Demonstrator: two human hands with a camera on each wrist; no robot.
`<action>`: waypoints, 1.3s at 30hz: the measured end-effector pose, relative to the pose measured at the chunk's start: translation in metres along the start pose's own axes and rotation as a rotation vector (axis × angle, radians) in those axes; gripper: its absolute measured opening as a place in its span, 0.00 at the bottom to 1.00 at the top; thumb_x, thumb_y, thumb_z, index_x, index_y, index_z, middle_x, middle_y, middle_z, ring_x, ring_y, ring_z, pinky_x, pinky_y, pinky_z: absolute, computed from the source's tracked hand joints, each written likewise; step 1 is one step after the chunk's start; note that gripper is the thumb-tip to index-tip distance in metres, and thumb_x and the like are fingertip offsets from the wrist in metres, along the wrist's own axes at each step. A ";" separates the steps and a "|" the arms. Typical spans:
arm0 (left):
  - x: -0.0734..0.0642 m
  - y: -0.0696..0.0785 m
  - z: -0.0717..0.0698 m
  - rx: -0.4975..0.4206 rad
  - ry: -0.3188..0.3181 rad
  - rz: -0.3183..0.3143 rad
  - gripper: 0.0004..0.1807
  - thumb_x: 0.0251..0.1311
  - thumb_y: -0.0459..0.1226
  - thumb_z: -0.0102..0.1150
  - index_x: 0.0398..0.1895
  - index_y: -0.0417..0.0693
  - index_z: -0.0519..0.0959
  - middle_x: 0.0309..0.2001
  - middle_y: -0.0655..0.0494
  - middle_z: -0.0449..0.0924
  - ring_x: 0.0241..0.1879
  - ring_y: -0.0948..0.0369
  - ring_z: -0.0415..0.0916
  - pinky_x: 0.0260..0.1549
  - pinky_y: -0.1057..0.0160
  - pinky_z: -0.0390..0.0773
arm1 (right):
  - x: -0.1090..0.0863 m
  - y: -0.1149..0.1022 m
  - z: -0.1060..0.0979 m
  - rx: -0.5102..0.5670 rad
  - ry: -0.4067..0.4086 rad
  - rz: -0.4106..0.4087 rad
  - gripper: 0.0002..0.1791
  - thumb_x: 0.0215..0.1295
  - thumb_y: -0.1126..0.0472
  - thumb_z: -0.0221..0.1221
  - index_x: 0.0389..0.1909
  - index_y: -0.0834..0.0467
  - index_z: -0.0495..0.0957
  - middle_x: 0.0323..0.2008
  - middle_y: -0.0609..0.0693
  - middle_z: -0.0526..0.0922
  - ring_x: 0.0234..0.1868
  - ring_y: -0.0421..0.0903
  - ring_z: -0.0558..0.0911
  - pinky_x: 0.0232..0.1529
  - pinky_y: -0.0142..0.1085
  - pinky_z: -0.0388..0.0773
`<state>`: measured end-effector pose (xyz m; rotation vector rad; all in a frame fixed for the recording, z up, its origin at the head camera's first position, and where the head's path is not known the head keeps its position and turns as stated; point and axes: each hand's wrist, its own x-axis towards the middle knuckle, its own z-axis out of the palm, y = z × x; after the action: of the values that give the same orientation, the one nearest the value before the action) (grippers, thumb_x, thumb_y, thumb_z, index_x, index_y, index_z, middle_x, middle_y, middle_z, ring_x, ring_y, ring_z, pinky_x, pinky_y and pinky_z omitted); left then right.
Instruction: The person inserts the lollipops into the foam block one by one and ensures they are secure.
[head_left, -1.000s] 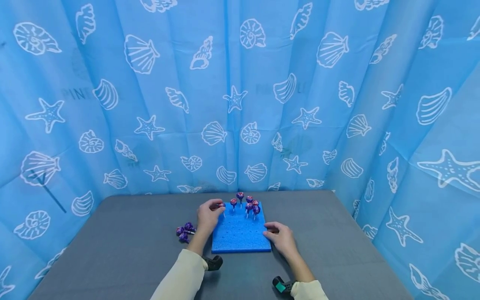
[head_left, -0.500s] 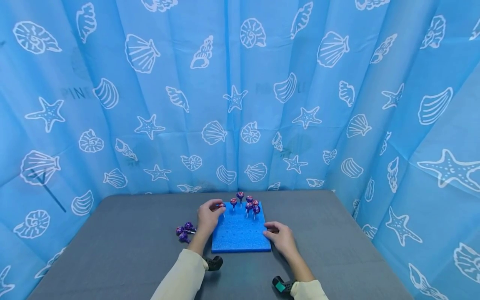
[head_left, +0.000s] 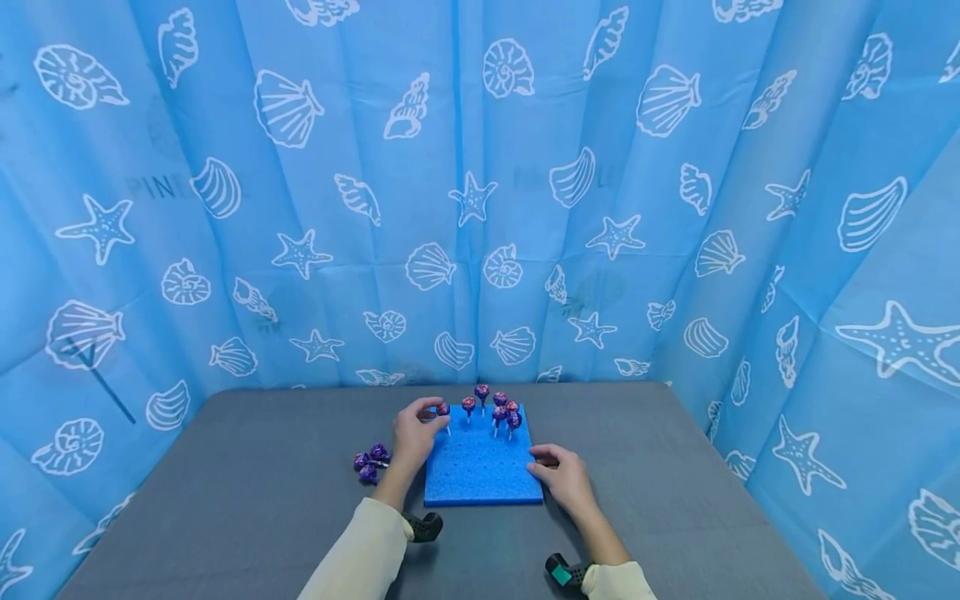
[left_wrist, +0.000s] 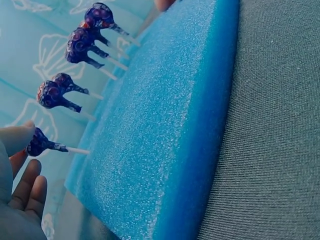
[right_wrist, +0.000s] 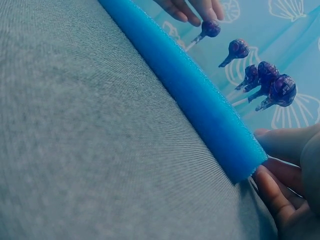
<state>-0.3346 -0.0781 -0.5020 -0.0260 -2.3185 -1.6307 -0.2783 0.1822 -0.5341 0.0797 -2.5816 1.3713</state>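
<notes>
My left hand is at the back left corner of a blue foam block, its thumb and index finger pinching the wrapped head of a lollipop. That lollipop's white stick meets the foam, and the other fingers stay off it. Several more purple-and-red lollipops stand upright in the block's back part, some leaning slightly. On the right edge of the block, my right hand grips it, thumb on the top face and fingers along the side, as the right wrist view shows.
Several loose lollipops lie in a small pile on the grey tabletop, left of the block and beside the left forearm. Small holes dot the block's top. A blue shell-print curtain hangs behind the table.
The left fingers have shifted slightly at the lollipop, and more of its head shows in the head view. My right hand keeps its place on the block.
</notes>
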 end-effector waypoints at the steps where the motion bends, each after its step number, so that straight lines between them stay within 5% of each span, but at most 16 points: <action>1: 0.000 0.000 0.000 0.004 -0.001 -0.001 0.12 0.61 0.35 0.65 0.48 0.50 0.82 0.46 0.52 0.81 0.47 0.52 0.77 0.45 0.50 0.76 | 0.000 0.000 0.000 0.000 0.000 0.001 0.11 0.62 0.65 0.65 0.46 0.59 0.82 0.40 0.50 0.83 0.41 0.47 0.81 0.45 0.45 0.77; 20: -0.002 0.005 0.003 0.009 -0.119 0.054 0.11 0.61 0.35 0.65 0.47 0.49 0.82 0.43 0.56 0.82 0.44 0.57 0.79 0.45 0.54 0.78 | 0.002 0.002 0.000 0.000 -0.004 -0.021 0.11 0.61 0.66 0.65 0.45 0.60 0.82 0.40 0.51 0.84 0.41 0.48 0.81 0.44 0.45 0.78; 39: 0.001 0.004 0.004 -0.016 -0.097 0.049 0.13 0.59 0.33 0.67 0.47 0.46 0.82 0.44 0.49 0.81 0.42 0.55 0.79 0.41 0.54 0.79 | 0.001 0.002 -0.001 0.004 -0.013 -0.024 0.11 0.61 0.66 0.65 0.45 0.60 0.82 0.39 0.50 0.83 0.40 0.47 0.81 0.44 0.44 0.78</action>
<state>-0.3360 -0.0729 -0.4998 -0.1671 -2.3567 -1.6582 -0.2790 0.1845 -0.5351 0.1209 -2.5798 1.3727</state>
